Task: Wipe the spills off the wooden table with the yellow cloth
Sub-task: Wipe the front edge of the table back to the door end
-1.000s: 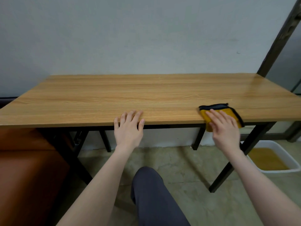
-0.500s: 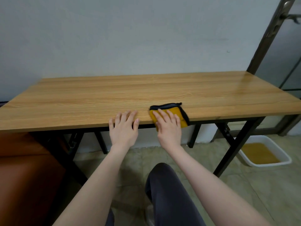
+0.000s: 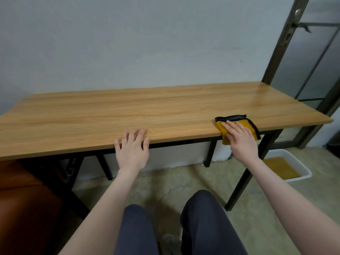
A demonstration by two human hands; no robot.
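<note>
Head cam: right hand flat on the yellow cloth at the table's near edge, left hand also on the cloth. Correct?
Not quite. In the head view the left hand is not on the yellow cloth; it rests on the bare near edge of the wooden table, well apart from it. The rest holds: the right hand lies flat on the cloth at the near edge.

Right hand (image 3: 242,142) is covering the near half of the yellow cloth (image 3: 237,125). Bench (image 3: 128,115) is running off the left edge. No spills are showing; too faint to tell.
</note>
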